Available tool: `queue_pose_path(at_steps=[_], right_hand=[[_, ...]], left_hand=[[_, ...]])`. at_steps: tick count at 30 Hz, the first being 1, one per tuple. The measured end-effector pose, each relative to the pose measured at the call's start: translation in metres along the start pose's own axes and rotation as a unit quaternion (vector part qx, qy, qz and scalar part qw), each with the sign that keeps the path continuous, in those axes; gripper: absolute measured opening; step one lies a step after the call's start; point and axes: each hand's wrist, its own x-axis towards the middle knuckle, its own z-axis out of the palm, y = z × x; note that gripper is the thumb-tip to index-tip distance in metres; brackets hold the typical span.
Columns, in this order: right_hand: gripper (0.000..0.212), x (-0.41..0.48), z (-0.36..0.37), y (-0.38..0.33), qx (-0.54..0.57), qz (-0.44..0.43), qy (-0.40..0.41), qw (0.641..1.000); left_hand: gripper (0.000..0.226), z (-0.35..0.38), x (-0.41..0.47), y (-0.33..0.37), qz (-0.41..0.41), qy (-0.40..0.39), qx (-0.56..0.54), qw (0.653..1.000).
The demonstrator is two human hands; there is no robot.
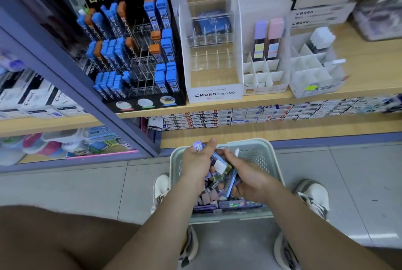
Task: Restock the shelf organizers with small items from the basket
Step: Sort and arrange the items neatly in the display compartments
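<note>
The basket [264,150], a pale green perforated one, sits on the floor tiles [348,171] between the person's shoes [315,195], just in front of the lowest shelf, and both hands are down inside it. The left hand [196,162] is closed with its back to the camera, fingers curled round a purple case [198,146] whose shiny end sticks up past the thumb. A white eraser in a blue sleeve [218,165] lies against its fingers, but I cannot tell whether it is held as well. The right hand [248,179] is curled too, thumb raised, its fingers wrapped about a blue-edged pack [231,182] that stands on edge among the small items [208,199] heaped in the basket, mostly purple, pink and white. On the wooden shelf [369,60] above stand the organizers. A black display [150,99] is partly filled with blue and orange lead cases. Beside it, a clear MONO organizer [214,93] has bare slots in its lower tier. Next come two white divider boxes [265,87], the nearer holding one purple and one pink case at the back.
</note>
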Motion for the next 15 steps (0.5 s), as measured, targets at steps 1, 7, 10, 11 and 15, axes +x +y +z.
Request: queue_pose_path(at_steps=[1,7,10,11,15], right_hand=[[0.037,0.000,0.000,0.001,0.000,-0.008,0.000,1.000],[0.049,-0.003,0.000,-0.001,-0.022,-0.012,-0.002,1.000],[0.053,-0.003,0.001,-0.005,-0.056,-0.016,-0.020,0.998],[0.054,-0.002,0.001,-0.006,-0.069,-0.018,-0.023,0.997],[0.041,-0.001,-0.001,-0.007,-0.085,-0.020,-0.023,0.996]], left_hand=[[0.040,0.000,-0.001,0.000,0.019,0.012,0.036,0.999],[0.044,0.000,0.002,-0.003,0.112,-0.012,0.191,0.975],[0.046,0.000,0.006,-0.007,0.122,-0.031,0.192,0.973],[0.045,0.000,0.006,-0.008,0.125,-0.032,0.180,0.975],[0.043,0.002,0.008,-0.010,0.150,-0.012,0.181,0.972]])
